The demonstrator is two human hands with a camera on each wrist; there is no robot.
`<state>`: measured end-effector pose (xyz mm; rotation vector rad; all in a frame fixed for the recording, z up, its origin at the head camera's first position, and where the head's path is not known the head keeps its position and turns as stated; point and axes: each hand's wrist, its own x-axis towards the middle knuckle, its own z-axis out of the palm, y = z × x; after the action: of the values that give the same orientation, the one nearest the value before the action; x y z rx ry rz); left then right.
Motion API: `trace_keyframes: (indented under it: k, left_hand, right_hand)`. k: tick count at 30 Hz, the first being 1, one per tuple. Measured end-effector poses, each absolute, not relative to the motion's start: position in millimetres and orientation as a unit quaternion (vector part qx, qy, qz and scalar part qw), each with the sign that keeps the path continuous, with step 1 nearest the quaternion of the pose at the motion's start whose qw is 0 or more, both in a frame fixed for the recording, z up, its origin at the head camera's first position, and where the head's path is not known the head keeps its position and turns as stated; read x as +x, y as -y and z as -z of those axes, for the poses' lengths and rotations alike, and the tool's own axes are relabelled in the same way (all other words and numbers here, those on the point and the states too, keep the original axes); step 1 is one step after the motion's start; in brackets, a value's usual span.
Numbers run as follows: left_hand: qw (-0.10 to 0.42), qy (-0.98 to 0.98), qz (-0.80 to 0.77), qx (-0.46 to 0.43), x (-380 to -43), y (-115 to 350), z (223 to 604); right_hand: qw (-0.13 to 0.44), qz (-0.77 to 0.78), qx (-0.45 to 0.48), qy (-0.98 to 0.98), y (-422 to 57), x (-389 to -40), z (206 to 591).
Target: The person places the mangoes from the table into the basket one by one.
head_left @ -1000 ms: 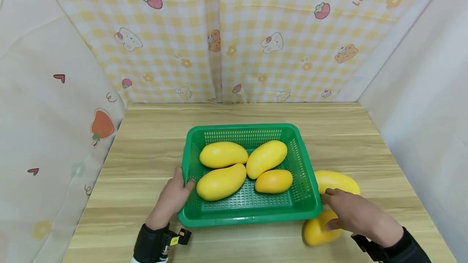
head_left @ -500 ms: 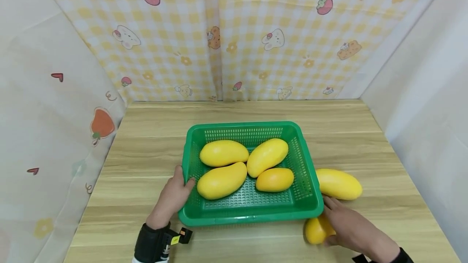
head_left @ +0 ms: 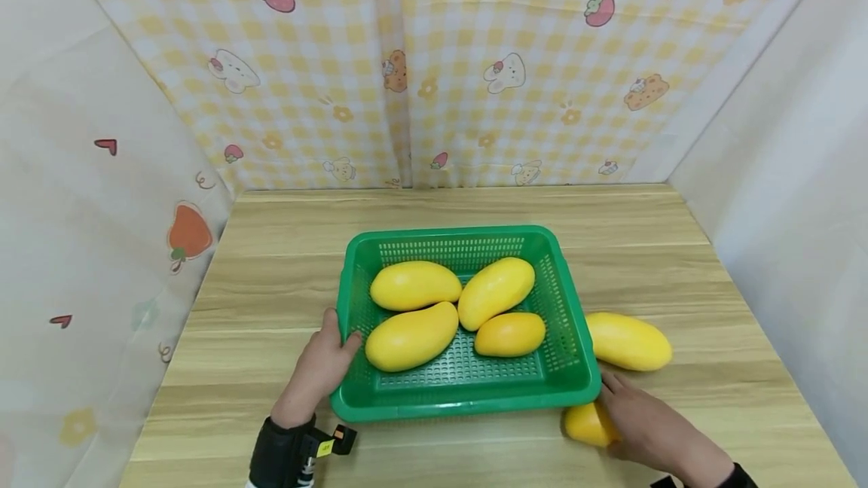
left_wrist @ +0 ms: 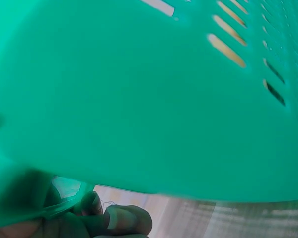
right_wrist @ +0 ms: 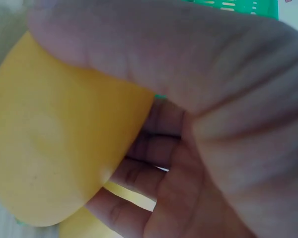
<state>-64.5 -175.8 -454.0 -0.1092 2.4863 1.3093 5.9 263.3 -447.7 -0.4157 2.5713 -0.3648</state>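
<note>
A green plastic basket (head_left: 468, 407) with slotted walls stands mid-table, with several yellow mangoes (head_left: 412, 337) lying in it. My left hand (head_left: 320, 366) grips its left rim, thumb over the edge. In the left wrist view the basket wall (left_wrist: 139, 109) fills most of the picture, above curled fingers (left_wrist: 129, 219). Off the basket's front right corner, my right hand (head_left: 647, 420) holds an orange-yellow mango (head_left: 587, 425), partly covered by the hand. The right wrist view shows thumb and fingers around this mango (right_wrist: 64, 139).
Another yellow mango (head_left: 631, 342) lies on the wooden table (head_left: 285, 247), against the basket's right side and just beyond my right hand. A yellow checked cloth (head_left: 461, 111) hangs behind the table, and pale cloth walls (head_left: 780, 172) flank both sides.
My right hand has come down and closed around the front mango, covering more of it. The left hand keeps its grip on the basket, which has barely moved.
</note>
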Motion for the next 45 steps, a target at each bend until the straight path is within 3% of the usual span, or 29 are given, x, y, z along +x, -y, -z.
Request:
trace_keyframes:
  k: [7, 25, 33, 45]
  left_hand:
    - [0.163, -0.869, -0.465, -0.040, -62, 173, 455]
    - [0.153, -0.872, -0.464, -0.038, -56, 173, 449]
    - [0.152, -0.869, -0.469, -0.043, -57, 173, 445]
    - [0.151, -0.873, -0.462, -0.042, -58, 172, 442]
  right_hand:
    - [0.270, 0.105, -0.166, -0.943, -277, -5, 428]
    - [0.216, 0.029, -0.169, -0.961, -296, -36, 360]
    - [0.156, 0.048, -0.229, -0.960, -282, -45, 341]
    - [0.153, 0.070, -0.276, -0.946, -249, -53, 330]
